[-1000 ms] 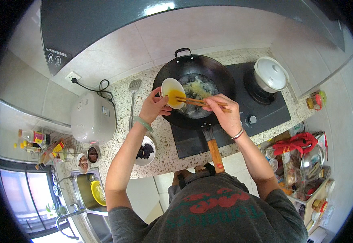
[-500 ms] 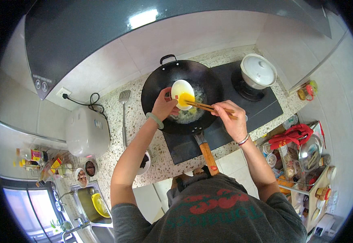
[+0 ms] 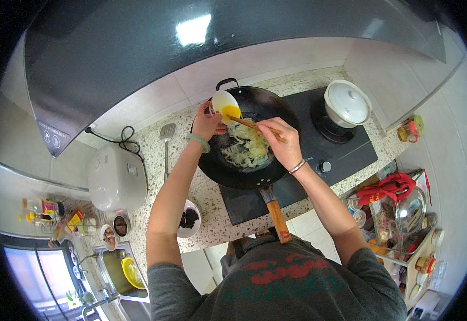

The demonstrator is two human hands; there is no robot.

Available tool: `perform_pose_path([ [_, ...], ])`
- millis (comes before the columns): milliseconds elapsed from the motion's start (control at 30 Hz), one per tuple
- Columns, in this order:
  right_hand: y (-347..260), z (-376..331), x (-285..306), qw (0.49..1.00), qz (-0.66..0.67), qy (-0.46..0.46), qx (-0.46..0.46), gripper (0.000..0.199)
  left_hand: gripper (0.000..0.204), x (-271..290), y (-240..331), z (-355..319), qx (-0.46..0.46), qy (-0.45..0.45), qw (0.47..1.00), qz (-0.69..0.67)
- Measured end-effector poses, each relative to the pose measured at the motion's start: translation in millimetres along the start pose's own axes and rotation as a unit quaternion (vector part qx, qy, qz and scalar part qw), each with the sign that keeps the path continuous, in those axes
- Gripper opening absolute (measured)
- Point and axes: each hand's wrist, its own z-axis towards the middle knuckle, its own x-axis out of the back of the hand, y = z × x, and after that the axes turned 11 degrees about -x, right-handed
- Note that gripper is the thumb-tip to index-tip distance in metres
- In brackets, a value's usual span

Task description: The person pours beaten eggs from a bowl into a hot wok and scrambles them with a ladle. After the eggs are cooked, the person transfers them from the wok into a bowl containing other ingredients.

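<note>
Both forearms raised forward, left hand (image 3: 207,124) and right hand (image 3: 279,140) clenched

A: Left of stove: white rice cooker (image 3: 116,179) on speckled countertop (image 3: 212,206), black cord (image 3: 123,140) coiled behind; metal spatula (image 3: 166,144) lying flat just beside.

B: Back right burner?

A: White lidded pot (image 3: 347,102), upright on black cooktop (image 3: 346,152); round control knob (image 3: 325,167) near front edge.

B: Front of counter?

A: White dish of dark food (image 3: 189,219) near edge. Further left: small bowls (image 3: 113,231), clustered bottles (image 3: 51,216), sink (image 3: 116,270) holding yellow bowl (image 3: 132,272).

B: Overhead and right?

A: Grey range hood (image 3: 137,48) above; cluttered rack (image 3: 404,224) with red cloth (image 3: 386,187) at right.
</note>
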Motion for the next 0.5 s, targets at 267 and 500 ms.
perform_pose_path([
  [267,-6,2,-28,0.993,0.095,-0.061,-0.030,0.012,0.063,33,16,-40,-0.014,0.035,0.987,0.155],
  [500,-16,-11,-21,0.993,0.077,-0.085,-0.035,0.012,0.068,32,12,-62,-0.104,0.028,0.939,0.325],
])
